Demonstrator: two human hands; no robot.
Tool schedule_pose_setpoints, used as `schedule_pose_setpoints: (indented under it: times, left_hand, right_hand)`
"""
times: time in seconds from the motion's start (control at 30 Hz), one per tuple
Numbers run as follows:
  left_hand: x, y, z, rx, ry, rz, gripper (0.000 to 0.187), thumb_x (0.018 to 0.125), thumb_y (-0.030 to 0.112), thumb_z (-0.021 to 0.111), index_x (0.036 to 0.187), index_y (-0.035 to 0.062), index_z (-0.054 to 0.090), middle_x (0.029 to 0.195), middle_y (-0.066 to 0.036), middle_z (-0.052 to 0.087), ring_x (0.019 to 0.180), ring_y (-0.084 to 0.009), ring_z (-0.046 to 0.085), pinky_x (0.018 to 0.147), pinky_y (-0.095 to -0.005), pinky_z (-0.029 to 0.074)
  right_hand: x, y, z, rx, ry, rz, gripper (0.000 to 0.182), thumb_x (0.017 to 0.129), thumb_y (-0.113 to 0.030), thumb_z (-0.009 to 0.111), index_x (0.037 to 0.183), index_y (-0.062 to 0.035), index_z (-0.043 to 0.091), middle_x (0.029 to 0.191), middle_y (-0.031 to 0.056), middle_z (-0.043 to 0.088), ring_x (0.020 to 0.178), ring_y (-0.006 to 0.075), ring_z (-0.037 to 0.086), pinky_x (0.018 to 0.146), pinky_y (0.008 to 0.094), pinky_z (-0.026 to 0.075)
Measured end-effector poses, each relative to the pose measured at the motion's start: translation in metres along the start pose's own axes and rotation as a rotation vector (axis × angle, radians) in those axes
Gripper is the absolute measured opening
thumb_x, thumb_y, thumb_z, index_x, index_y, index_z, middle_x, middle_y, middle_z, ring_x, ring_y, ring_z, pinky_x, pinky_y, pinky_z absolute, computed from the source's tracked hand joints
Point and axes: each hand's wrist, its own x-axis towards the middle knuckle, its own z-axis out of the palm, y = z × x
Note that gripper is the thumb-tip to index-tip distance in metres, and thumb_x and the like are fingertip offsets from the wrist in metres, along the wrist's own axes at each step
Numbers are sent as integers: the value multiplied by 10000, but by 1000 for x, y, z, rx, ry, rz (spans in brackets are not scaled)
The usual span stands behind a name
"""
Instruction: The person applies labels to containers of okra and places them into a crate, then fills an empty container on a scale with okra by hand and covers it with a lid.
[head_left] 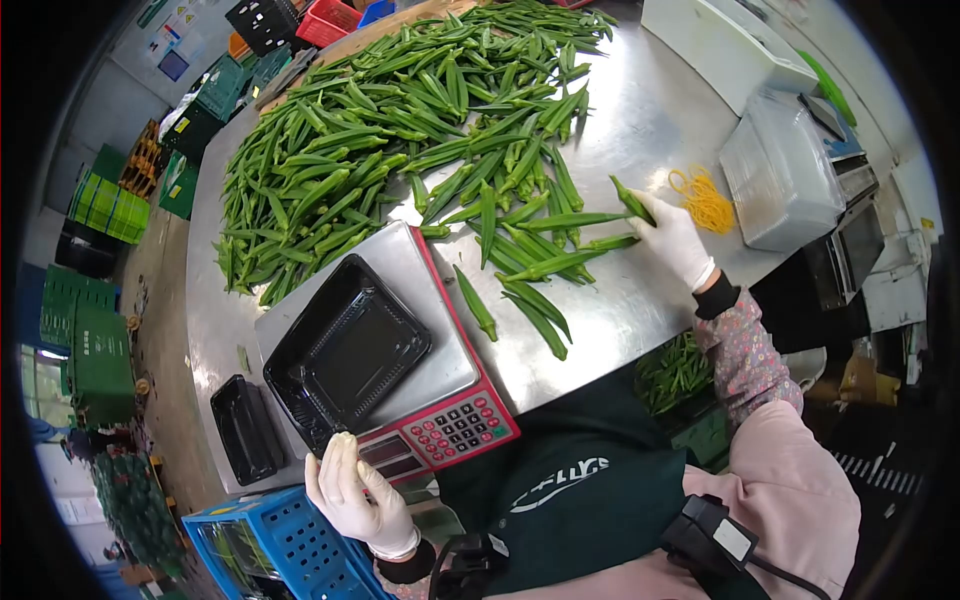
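Observation:
My right hand, in a white glove, is closed on a green okra pod over the steel table. Several loose okra pods lie beside its fingertips. A black plastic tray rests tilted across the steel pan of a red-edged scale. My left hand, gloved too, is at the tray's near corner, beside the scale's display. Its fingers are loosely bent with the thumb apart, and nothing shows in them.
A large okra heap covers the far part of the steel table. Yellow rubber bands and stacked clear containers lie on the right. Another black tray and a blue crate are at the left.

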Motion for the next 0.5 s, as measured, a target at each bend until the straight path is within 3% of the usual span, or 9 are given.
schedule_pose_setpoints:
  times: [0.03, 0.1, 0.23, 0.3, 0.37, 0.43, 0.47, 0.5]
  left_hand:
    - [-1, 0, -1, 18, 12, -15, 210, 936, -17, 559, 1109, 4, 677, 1092, -111, 694, 1073, -262, 665, 1069, -489, 430]
    - [-2, 2, -4, 19, 13, -28, 211, 933, -24, 562, 1107, 1, 678, 1092, -112, 694, 1068, -262, 665, 1074, -493, 428]
    - [-3, 4, -4, 2, 5, -16, 203, 954, 0, 553, 1115, 0, 677, 1096, -118, 702, 1057, -273, 665, 1054, -491, 441]
    - [-2, 6, -3, -6, -2, -5, 201, 972, 18, 547, 1127, -2, 673, 1100, -122, 709, 1046, -283, 664, 1042, -494, 450]
    - [1, 9, -2, -43, -21, 21, 199, 964, 10, 553, 1124, -2, 672, 1099, -120, 708, 1050, -277, 665, 1037, -491, 451]
    - [3, 13, -3, -33, -25, 27, 201, 957, 0, 559, 1125, -1, 669, 1100, -117, 705, 1055, -275, 666, 1036, -485, 450]
    - [3, 14, -4, -39, -32, 27, 201, 955, -3, 561, 1124, 0, 670, 1103, -115, 703, 1058, -276, 665, 1037, -483, 450]
    - [2, 14, -4, -47, -38, 25, 202, 953, -6, 562, 1123, 1, 671, 1105, -113, 701, 1060, -277, 665, 1038, -482, 449]
  right_hand:
    - [9, 7, -6, 0, 1, 0, 391, 901, -127, 660, 1278, -34, 611, 1065, 222, 691, 974, 357, 685, 838, 376, 541]
    - [24, 20, -17, -205, 11, 71, 396, 906, -125, 667, 1278, -7, 601, 1036, 177, 721, 932, 252, 718, 827, 341, 544]
    - [40, -6, -26, -35, -38, 261, 379, 914, -148, 656, 1262, -6, 613, 983, 163, 722, 868, 273, 712, 797, 329, 548]
    - [44, 3, 0, 68, 24, -340, 389, 916, -160, 650, 1275, -17, 610, 1012, 186, 702, 922, 299, 692, 828, 340, 544]
    - [43, -9, 21, 5, -262, -435, 493, 911, -282, 651, 1324, -25, 570, 1223, 251, 625, 1116, 325, 629, 975, 393, 493]
    - [32, -19, 41, -229, -441, -473, 661, 878, -378, 676, 1379, 13, 494, 1367, 255, 530, 1275, 360, 516, 1085, 430, 401]
    - [19, -26, 48, -265, -406, -474, 779, 839, -442, 696, 1397, 44, 452, 1404, 248, 488, 1311, 417, 454, 1119, 459, 350]
    - [12, -33, 52, -234, -305, -521, 798, 808, -410, 736, 1397, 46, 449, 1345, 227, 528, 1267, 424, 479, 1097, 466, 368]
